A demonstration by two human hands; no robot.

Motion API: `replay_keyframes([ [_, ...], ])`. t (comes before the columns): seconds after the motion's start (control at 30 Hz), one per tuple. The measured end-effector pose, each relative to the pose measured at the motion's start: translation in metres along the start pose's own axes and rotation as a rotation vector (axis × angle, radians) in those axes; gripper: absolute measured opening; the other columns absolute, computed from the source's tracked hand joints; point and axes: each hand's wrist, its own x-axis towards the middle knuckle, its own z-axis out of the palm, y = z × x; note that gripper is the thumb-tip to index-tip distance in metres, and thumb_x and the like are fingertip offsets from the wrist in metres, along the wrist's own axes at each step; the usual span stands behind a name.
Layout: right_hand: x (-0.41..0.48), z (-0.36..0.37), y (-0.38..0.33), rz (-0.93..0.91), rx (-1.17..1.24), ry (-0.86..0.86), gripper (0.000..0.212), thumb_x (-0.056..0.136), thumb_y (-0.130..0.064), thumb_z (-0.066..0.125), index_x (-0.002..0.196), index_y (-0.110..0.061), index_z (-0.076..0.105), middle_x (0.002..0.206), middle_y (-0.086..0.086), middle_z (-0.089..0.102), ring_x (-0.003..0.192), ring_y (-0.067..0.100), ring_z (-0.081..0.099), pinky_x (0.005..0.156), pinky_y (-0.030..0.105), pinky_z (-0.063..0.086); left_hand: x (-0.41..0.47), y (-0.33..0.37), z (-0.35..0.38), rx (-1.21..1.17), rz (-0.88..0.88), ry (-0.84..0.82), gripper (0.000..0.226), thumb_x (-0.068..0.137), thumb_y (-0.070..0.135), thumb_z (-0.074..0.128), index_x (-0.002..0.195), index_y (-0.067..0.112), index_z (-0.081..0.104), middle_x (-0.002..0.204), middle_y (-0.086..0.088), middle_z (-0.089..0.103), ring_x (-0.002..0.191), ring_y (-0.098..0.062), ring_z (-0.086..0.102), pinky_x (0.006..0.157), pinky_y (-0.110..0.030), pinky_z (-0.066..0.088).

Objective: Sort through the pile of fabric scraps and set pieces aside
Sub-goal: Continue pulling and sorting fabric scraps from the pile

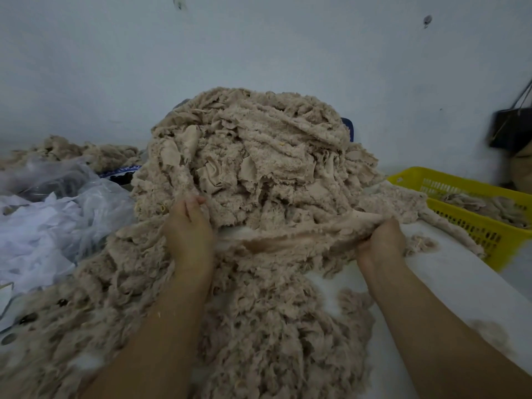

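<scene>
We've got one big scrap pile [259, 156] and two hands in it: left hand [190, 226] clutches its edge, right hand [380, 240] clenches one long strip [302, 237]. One yellow basket [460, 223] nearby.

- No text, label, brand, number or sign is legible in this view.
- Blue-and-white printed edge [122, 170], just left of the fabric pile [259, 156] at its base: pale marks, too blurred to read.
- Yellow basket [466, 194], right of the pile: nothing readable on its rim or mesh wall.
</scene>
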Motion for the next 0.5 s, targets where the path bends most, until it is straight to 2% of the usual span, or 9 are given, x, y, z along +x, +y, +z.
replay_keyframes([
  [0.03,0.001,-0.001,0.0,0.004,-0.014,0.011,0.022,0.107,-0.027,0.033,0.107,-0.014,0.051,0.087,-0.003,0.057,0.074,0.011,0.057,0.056,0.024,0.045,-0.002,0.0,0.0,0.085,0.064,-0.113,0.033,0.107,0.031,0.037,0.095,0.021,0.066,0.088,0.003,0.062,0.075,-0.004,0.056,0.065,-0.023,0.044],
  [0.1,0.004,0.0,0.001,-0.005,-0.04,0.022,0.021,0.107,-0.029,0.034,0.106,-0.016,0.051,0.088,-0.004,0.057,0.075,0.01,0.057,0.056,0.024,0.044,-0.009,0.002,0.005,0.207,0.165,-0.45,0.033,0.104,0.043,0.041,0.09,0.024,0.064,0.088,0.006,0.063,0.077,-0.011,0.057,0.065,-0.028,0.043],
  [0.17,0.006,0.0,0.001,-0.018,-0.051,0.021,0.021,0.107,-0.029,0.034,0.107,-0.017,0.051,0.089,-0.005,0.057,0.077,0.01,0.057,0.058,0.025,0.044,-0.016,0.004,0.007,0.356,0.252,-0.739,0.035,0.095,0.063,0.046,0.095,0.035,0.066,0.089,0.02,0.061,0.081,-0.003,0.057,0.068,-0.028,0.044],
  [0.2,0.006,0.001,0.001,-0.02,-0.051,0.017,0.02,0.107,-0.029,0.034,0.109,-0.017,0.051,0.09,-0.005,0.056,0.078,0.01,0.057,0.058,0.025,0.045,-0.017,0.005,0.006,0.441,0.299,-0.816,0.036,0.09,0.07,0.049,0.099,0.04,0.067,0.09,0.024,0.06,0.083,0.003,0.056,0.07,-0.027,0.045],
  [0.27,0.008,0.0,0.0,-0.021,-0.039,0.008,0.022,0.106,-0.028,0.034,0.106,-0.017,0.053,0.09,-0.004,0.057,0.079,0.011,0.058,0.061,0.026,0.047,-0.015,0.005,0.004,0.588,0.358,-0.863,0.031,0.088,0.068,0.055,0.098,0.041,0.067,0.086,0.024,0.061,0.078,0.004,0.055,0.064,-0.025,0.043],
  [0.33,0.01,-0.002,-0.001,-0.03,-0.08,0.015,0.028,0.105,-0.027,0.033,0.093,-0.016,0.056,0.086,-0.001,0.056,0.075,0.014,0.057,0.066,0.03,0.05,-0.012,0.003,0.003,0.597,0.332,-0.835,0.024,0.094,0.056,0.057,0.089,0.035,0.068,0.081,0.018,0.063,0.074,-0.003,0.059,0.061,-0.025,0.041],
  [0.4,0.009,-0.002,0.0,-0.079,-0.217,0.017,0.027,0.103,-0.027,0.034,0.092,-0.015,0.056,0.081,0.001,0.052,0.071,0.018,0.053,0.066,0.032,0.046,-0.013,0.0,0.003,0.338,0.149,-0.784,0.031,0.097,0.047,0.057,0.076,0.026,0.064,0.065,0.016,0.06,0.061,-0.006,0.056,0.056,-0.023,0.04],
  [0.47,0.002,-0.001,0.002,-0.23,-0.422,-0.075,0.025,0.101,-0.032,0.035,0.104,-0.017,0.055,0.091,0.003,0.053,0.083,0.023,0.052,0.071,0.035,0.043,-0.017,0.004,0.004,0.006,-0.075,-0.742,0.043,0.097,0.043,0.059,0.068,0.013,0.053,0.054,0.008,0.046,0.048,-0.009,0.042,0.05,-0.021,0.035],
  [0.5,-0.006,0.0,0.005,-0.336,-0.528,-0.175,0.027,0.101,-0.038,0.037,0.106,-0.02,0.056,0.098,0.002,0.054,0.09,0.022,0.053,0.075,0.035,0.042,-0.018,0.006,0.004,-0.103,-0.143,-0.745,0.043,0.098,0.041,0.059,0.066,0.014,0.049,0.052,0.004,0.041,0.046,-0.011,0.037,0.049,-0.022,0.033],
])
